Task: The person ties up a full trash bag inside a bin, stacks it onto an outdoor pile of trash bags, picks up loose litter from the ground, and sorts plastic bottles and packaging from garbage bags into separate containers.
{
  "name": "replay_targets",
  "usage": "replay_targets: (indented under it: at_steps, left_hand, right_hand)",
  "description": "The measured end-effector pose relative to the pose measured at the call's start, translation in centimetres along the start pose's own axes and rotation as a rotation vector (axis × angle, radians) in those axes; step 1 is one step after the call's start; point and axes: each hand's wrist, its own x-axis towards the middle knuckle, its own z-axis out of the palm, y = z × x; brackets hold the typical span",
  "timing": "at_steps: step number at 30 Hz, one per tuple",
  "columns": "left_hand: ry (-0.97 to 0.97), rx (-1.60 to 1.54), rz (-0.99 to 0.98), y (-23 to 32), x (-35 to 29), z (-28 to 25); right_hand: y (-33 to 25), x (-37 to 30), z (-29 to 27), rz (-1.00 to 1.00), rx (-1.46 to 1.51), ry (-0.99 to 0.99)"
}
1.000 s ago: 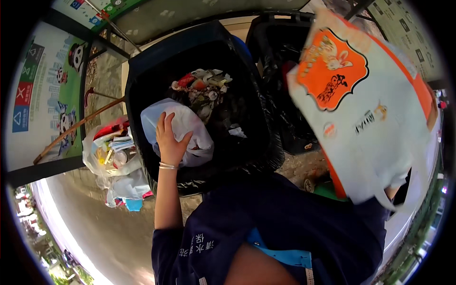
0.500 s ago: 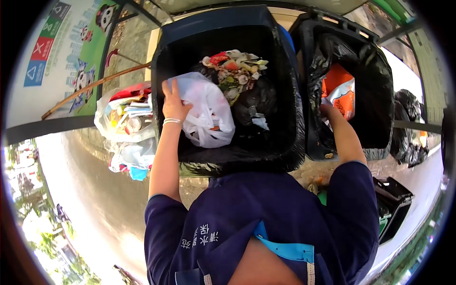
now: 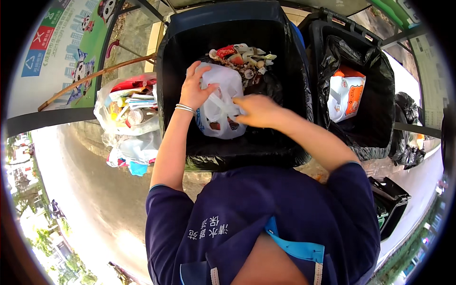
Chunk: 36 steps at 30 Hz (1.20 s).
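Black-lined bin (image 3: 304, 118) outdoors on pavement. White plastic bag (image 3: 223, 111) atop rubbish inside; left hand (image 3: 194, 88) and right hand (image 3: 256, 110) both clamped on it. Bag contents indistinct.

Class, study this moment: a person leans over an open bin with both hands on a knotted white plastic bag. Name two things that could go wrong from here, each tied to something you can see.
1. Both the left hand and the right hand pull at the thin white plastic bag; it might tear and spill its contents into the dark bin.
2. Bare hands work right beside loose food scraps and wrappers, so soiling or a cut from something sharp seems possible.
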Motion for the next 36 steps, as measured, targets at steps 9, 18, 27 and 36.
replay_targets:
  at_steps: [9, 18, 27, 36]
  left_hand:
    - [-0.117, 0.426, 0.114, -2.9, -4.4, -3.2]
    - [0.293, 0.339, 0.191, 1.3, -4.1, -3.0]
    - [0.447, 0.317, 0.144, 1.0, -6.3, -7.4]
    - [-0.418, 0.654, 0.262, -1.5, -7.6, 5.1]
  right_hand:
    - [2.6, 3.1, 1.9, -0.061, 0.541, -0.231]
    - [2.1, -0.7, -8.0, -0.12, 0.384, 0.67]
    - [5.0, 0.5, 9.4, 0.117, -0.093, -0.158]
    - [1.3, 4.6, 15.8, 0.213, -0.739, -0.535]
